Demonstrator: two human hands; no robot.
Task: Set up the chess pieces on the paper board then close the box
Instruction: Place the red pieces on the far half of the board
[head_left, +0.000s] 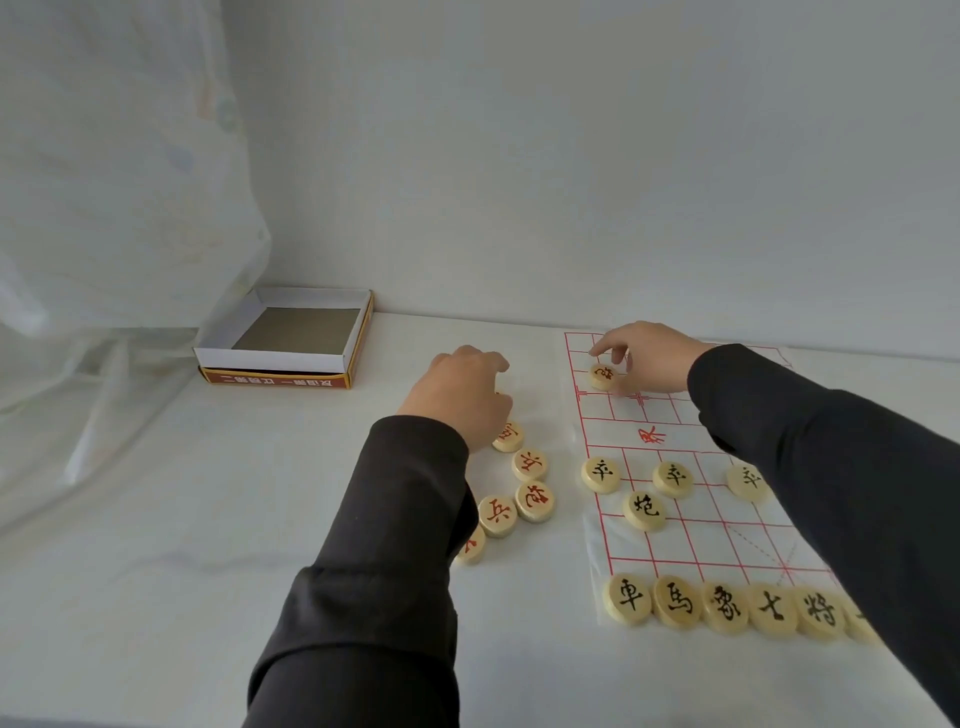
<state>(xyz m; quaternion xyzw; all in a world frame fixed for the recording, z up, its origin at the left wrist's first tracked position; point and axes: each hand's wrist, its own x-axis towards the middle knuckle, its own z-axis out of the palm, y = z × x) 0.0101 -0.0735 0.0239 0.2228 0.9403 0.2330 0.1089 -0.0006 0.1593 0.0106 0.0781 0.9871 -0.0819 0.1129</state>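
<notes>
The paper board (727, 540), with its red grid, lies on the right of the white table. Black pieces stand on it: a near row (722, 608), three pawns (672, 479) and a cannon (644, 510). My right hand (649, 358) reaches to the board's far left corner and pinches a red-lettered piece (602, 376) that lies on the grid. Several loose red pieces (530, 464) sit on the table left of the board. My left hand (462, 395) hovers over them, knuckles up and fingers curled down; what is under the fingers is hidden. The open box (280, 358) stands at the back left.
A white wall runs right behind the table. A sheer white curtain (119, 218) hangs at the left and drapes onto the table beside the box. My dark right sleeve (831, 467) covers the board's right side.
</notes>
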